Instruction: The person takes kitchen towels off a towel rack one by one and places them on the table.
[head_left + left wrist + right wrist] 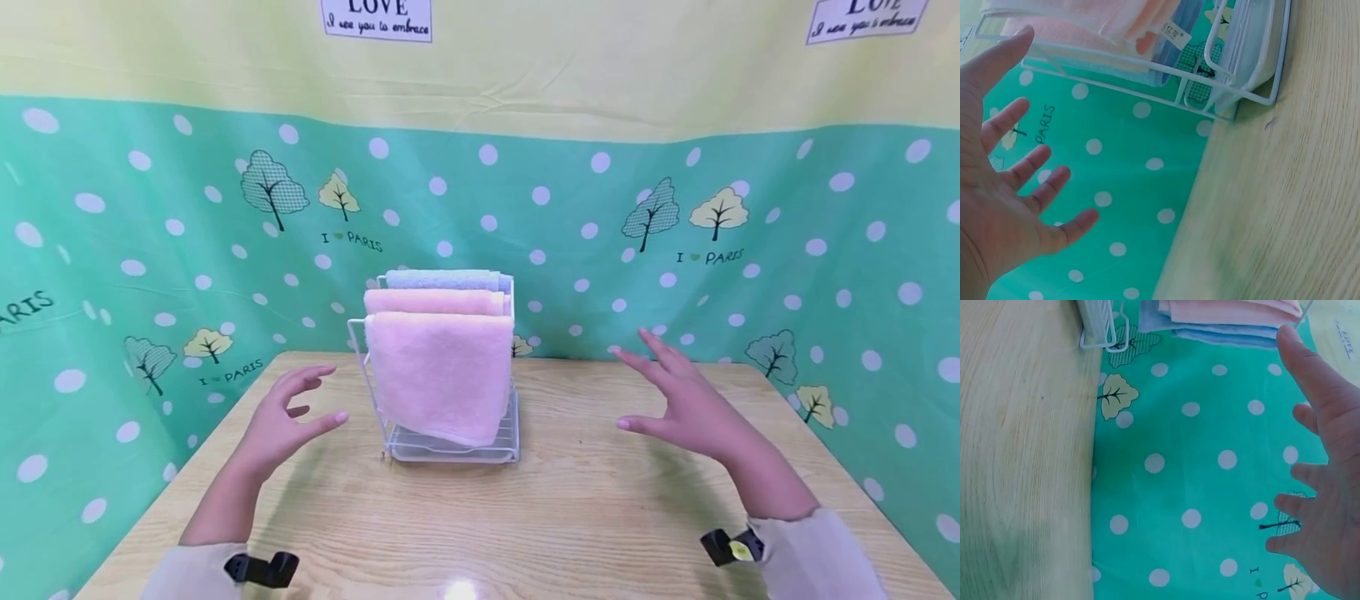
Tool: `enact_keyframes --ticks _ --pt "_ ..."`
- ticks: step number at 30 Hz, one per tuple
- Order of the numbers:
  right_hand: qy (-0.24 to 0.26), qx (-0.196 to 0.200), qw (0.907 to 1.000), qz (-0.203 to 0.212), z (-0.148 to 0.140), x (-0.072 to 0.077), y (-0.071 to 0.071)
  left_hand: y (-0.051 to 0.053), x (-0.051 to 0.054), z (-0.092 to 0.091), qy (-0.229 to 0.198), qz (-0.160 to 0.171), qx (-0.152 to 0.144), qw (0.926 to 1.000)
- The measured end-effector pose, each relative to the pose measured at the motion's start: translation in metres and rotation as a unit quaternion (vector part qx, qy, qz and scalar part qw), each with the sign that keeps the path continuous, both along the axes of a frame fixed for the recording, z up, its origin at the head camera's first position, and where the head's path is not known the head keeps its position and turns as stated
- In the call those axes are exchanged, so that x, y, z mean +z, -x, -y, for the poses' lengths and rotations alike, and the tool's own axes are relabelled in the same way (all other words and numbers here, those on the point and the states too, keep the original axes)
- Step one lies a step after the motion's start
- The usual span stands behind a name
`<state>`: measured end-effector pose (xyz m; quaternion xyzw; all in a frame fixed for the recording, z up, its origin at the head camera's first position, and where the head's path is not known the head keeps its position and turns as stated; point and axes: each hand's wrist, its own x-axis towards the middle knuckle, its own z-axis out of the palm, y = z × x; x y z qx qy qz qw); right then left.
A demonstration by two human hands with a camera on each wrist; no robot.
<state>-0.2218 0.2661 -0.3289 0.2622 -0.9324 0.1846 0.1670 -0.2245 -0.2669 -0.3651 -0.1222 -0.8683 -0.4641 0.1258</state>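
A white wire rack (pixel 378 400) stands on the table with several small towels draped over its bars. The front pink towel (pixel 442 375) hangs lowest, a second pink towel (pixel 435 302) is behind it, and a blue towel (pixel 442 280) is at the back. To the left of the rack my left hand (pixel 281 425) hovers with fingers spread, touching nothing. On the other side, farther away, my right hand (pixel 686 404) is also raised, fingers apart and holding nothing. A white tag (pixel 1177 35) shows on the towels in the left wrist view.
The rack has a pale tray (pixel 450 450) at its base. Wooden tabletop (pixel 570 517) extends around it. A green dotted curtain (pixel 562 225) encloses the back and sides. Each wrist carries a black strap with a small camera (pixel 281 569).
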Motion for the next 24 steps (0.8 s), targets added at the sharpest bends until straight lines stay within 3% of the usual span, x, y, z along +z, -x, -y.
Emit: enact_keyframes --ticks 9,16,24 --pt "-0.007 0.02 0.9998 -0.003 0.011 0.008 0.001 0.0 0.003 -0.005 -0.027 -0.008 -0.009 0.9996" --pt "0.002 0.034 0.9994 -0.003 0.017 0.015 0.001 -0.001 0.008 -0.007 -0.022 -0.022 -0.011 0.9995" --pt "0.009 0.056 0.9983 -0.013 0.027 0.026 -0.003 0.004 0.012 -0.009 -0.06 -0.018 -0.039 0.9973"
